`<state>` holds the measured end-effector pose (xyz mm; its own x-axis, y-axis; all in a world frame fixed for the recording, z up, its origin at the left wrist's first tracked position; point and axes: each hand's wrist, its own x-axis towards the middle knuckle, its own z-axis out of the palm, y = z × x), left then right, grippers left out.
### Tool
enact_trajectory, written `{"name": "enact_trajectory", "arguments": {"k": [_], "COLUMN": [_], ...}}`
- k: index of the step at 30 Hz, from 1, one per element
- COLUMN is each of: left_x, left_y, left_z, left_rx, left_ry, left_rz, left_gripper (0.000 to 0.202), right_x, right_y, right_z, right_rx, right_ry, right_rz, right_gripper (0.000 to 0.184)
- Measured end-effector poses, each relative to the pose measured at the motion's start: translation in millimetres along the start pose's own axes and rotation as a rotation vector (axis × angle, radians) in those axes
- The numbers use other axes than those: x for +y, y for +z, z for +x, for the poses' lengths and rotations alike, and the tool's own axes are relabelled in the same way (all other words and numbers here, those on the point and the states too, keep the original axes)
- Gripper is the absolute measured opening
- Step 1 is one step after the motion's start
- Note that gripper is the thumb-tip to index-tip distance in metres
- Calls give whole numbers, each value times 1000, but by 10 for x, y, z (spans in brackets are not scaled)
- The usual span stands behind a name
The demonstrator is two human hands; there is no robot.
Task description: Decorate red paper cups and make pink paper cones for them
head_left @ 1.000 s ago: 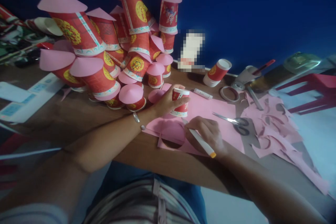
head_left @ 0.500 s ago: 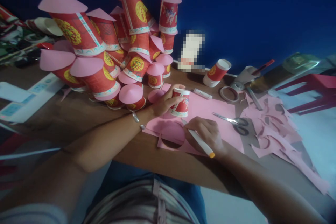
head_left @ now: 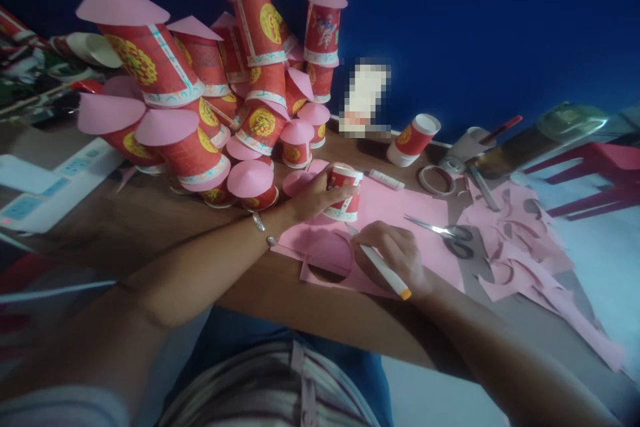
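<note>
My left hand (head_left: 315, 197) is wrapped round a red patterned paper cup (head_left: 349, 203), which stands rim-down or base-down, I cannot tell which, over pink paper (head_left: 400, 203). In my right hand (head_left: 395, 250) is a white marker pen (head_left: 383, 270) with an orange end that points toward me. Its tip is hidden by the fingers, close to the paper. A pink piece with a curved edge (head_left: 330, 250) and a round cut-out lie just left of this hand. Scissors (head_left: 453, 233) with dark handles rest on the paper to the right, blades apart.
Many red cups with pink paper cones (head_left: 250, 178) stand stacked at the back left. A glue stick (head_left: 387, 179), a tape roll (head_left: 437, 180) and a tilted stack of cups (head_left: 415, 140) lie behind. Pink scraps (head_left: 525, 247) cover the right side. A white power strip (head_left: 65, 183) is at left.
The cup has turned slightly in my left hand, and the thumb now lies further across its front. My right hand has barely moved and still holds the marker.
</note>
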<state>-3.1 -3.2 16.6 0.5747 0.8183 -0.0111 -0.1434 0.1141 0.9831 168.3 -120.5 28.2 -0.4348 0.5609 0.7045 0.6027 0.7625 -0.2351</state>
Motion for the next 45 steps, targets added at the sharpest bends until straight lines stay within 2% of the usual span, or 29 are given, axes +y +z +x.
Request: {"name": "enact_trajectory", "arguments": {"k": [9,28,38,45], "left_x": [-81,-62,-78,-74], "left_y": [-5,-2,-12,-10], "left_z": [32,23,16,22], "left_rx": [-13,-32,-40,-38], "left_ry": [68,55,55,38], "left_rz": [100,76,58,42], "left_gripper": [48,51,46,50], "right_x": [20,6,20,4], "right_y": [14,5,13,2], "right_z": [-10,16,12,22], "right_rx": [-35,-96,-55,-81], "right_ry": [10,11,15,17], "right_rz": [-23,-15,-52,-22], "right_gripper": [12,11,12,10]}}
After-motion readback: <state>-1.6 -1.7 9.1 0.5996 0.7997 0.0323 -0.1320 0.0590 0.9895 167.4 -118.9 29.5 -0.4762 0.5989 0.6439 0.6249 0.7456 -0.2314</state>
